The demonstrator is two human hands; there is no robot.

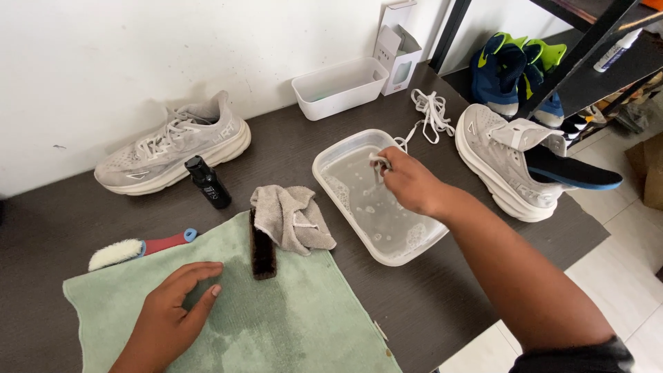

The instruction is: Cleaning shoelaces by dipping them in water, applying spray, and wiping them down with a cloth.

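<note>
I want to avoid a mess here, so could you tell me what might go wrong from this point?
1. The tub of soapy water sits near the table's front edge; a nudge from the right hand dipping the shoelace could slop water out.
2. The dripping lace may wet the grey cloth.
3. The bottle stands upright near the left hand and may topple.

My hands are both bare, with no gloves, rings or watch on what shows of them. My left hand shows short, plain nails, and the forearm behind it is uncovered to the picture's lower edge. My right hand leads into a bare forearm that is uncovered up to the elbow. There, at the bottom edge, sits the rolled or short end of my dark, blackish sleeve.
</note>
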